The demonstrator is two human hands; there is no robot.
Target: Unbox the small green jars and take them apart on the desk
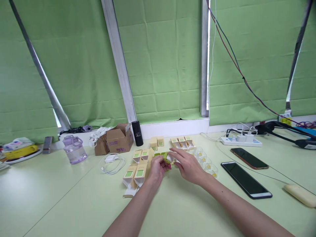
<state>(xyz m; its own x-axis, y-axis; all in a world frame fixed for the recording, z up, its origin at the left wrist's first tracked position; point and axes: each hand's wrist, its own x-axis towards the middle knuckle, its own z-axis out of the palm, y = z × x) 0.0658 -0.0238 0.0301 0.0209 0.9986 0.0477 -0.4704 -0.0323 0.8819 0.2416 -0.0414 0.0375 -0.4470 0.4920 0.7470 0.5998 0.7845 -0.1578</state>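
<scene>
My left hand (157, 170) is closed around a small green item (166, 157), its exact kind too small to tell. A white piece (170, 158) sits at the green item's right side. Curled over from the right, my right hand (189, 166) has its fingertips at this white piece, partly hiding it. Left of my left hand stand several cream cartons (140, 173) with green windows, some with open white flaps towards me. Beyond my right hand lie several clear plastic cups (206, 163) with yellow spots inside.
More cartons stand behind my hands (182, 143). Further left are a white cable (113, 166), a purple jug (74, 149), a cardboard box (119, 138) and a black cylinder (137, 133). Two phones (246, 179), a power strip (240, 141) and a cream oblong object (300, 195) lie right.
</scene>
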